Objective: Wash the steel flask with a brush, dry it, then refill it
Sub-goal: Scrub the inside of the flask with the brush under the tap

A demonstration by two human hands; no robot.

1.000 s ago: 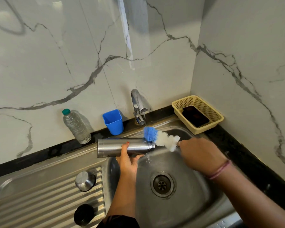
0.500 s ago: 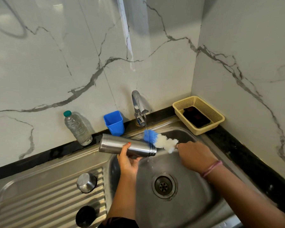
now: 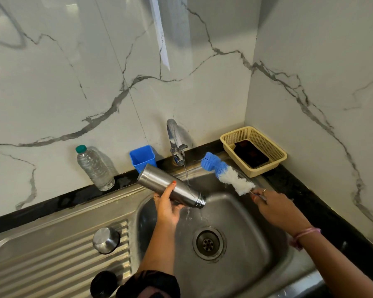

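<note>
The left hand [image 3: 167, 208] wraps the steel flask [image 3: 170, 184] over the sink [image 3: 256, 244], long axis tilted, open mouth down-right. The right hand [image 3: 274, 208] pinches the brush [image 3: 226, 176] handle, bristles up-left, just right of that mouth

place: home kitchen, sink corner
sink: stainless steel sink [image 3: 256, 244] with round drain, ribbed draining board [image 3: 58, 257] at 8 o'clock
tap: chrome tap [image 3: 174, 140] at 12 o'clock, thin stream of water running
walls: glossy white marble-look tiles [image 3: 73, 82] with grey veins, meeting in a corner at 1 o'clock
counter: black stone ledge [image 3: 323, 211] around the sink
clutter: clear plastic water bottle with green cap [image 3: 94, 168] at 10 o'clock, blue plastic cup [image 3: 143, 157] beside the tap, beige perforated plastic basket [image 3: 267, 145] at 2 o'clock
</note>
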